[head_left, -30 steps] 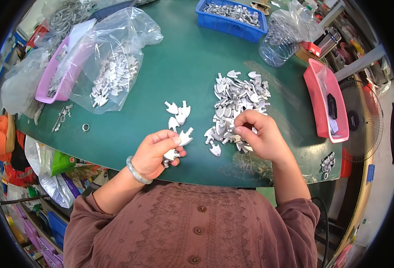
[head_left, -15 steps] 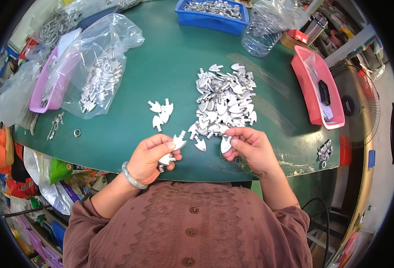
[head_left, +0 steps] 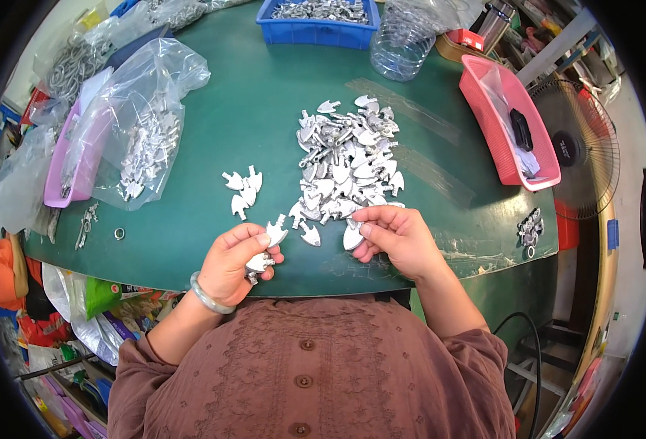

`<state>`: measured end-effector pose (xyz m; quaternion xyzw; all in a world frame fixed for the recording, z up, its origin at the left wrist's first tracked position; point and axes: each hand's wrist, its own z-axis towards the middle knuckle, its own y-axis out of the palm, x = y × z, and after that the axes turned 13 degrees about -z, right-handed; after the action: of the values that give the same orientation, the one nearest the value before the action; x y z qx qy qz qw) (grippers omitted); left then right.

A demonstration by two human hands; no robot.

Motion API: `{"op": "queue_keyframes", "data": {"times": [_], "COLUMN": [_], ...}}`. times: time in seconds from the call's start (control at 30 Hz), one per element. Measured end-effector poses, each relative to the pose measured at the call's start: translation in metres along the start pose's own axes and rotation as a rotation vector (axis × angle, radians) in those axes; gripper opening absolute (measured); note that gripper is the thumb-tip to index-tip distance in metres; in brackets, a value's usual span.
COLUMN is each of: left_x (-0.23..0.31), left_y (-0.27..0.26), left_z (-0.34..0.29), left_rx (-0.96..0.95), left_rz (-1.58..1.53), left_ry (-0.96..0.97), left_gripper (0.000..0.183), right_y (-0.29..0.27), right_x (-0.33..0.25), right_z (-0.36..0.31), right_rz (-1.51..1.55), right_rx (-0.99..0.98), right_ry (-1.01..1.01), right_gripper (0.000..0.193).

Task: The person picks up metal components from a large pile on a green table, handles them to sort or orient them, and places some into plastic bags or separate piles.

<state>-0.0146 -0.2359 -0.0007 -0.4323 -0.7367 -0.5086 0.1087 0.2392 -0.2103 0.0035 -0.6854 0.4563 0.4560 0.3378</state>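
My left hand (head_left: 231, 263), with a pale bangle at its wrist, is closed on shield-shaped silvery metal pieces. One piece (head_left: 276, 232) is pinched between thumb and forefinger, and another (head_left: 259, 263) sits lower against the curled fingers. In my right hand (head_left: 392, 238) a single similar metal piece (head_left: 353, 235) is pinched, its narrow stem toward the fingertips. Just beyond the right hand lies a heap of such pieces (head_left: 341, 172), with one loose piece (head_left: 310, 234) at its near edge. A small group of the same pieces (head_left: 246, 192) lies beyond my left hand.
A clear bag of metal parts (head_left: 151, 146) leans by a purple basket (head_left: 58, 172) at left. Along the back stand a blue bin (head_left: 316, 34) and a clear plastic jar (head_left: 403, 55). At right are a pink basket (head_left: 477, 102), small metal parts (head_left: 531, 228) and a fan (head_left: 579, 146).
The whole view has shifted, so the table's things appear farther left. Both hands keep their grip on the metal pieces, with little change of pose.
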Motion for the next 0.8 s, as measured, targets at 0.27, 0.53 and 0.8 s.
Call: {"op": "queue_keyframes", "data": {"times": [0.27,0.53,0.8], "left_x": [0.001,0.002,0.002], "left_y": [0.0,0.001,0.001], "left_z": [0.001,0.001,0.0], "left_rx": [-0.001,0.01,0.04], "left_rz": [-0.021,-0.013,0.001], "left_ry": [-0.004,-0.011,-0.011], "left_gripper": [0.01,0.009,0.008], "right_y": [0.0,0.0,-0.009], "right_x": [-0.001,0.003,-0.014], "right_z": [0.002,-0.003,-0.004], "right_rz": [0.056,-0.153,-0.818], "right_rx": [0.002,-0.006,0.158], "right_ry": [0.031,0.024,-0.47], "right_gripper": [0.019,0.014,0.017]}}
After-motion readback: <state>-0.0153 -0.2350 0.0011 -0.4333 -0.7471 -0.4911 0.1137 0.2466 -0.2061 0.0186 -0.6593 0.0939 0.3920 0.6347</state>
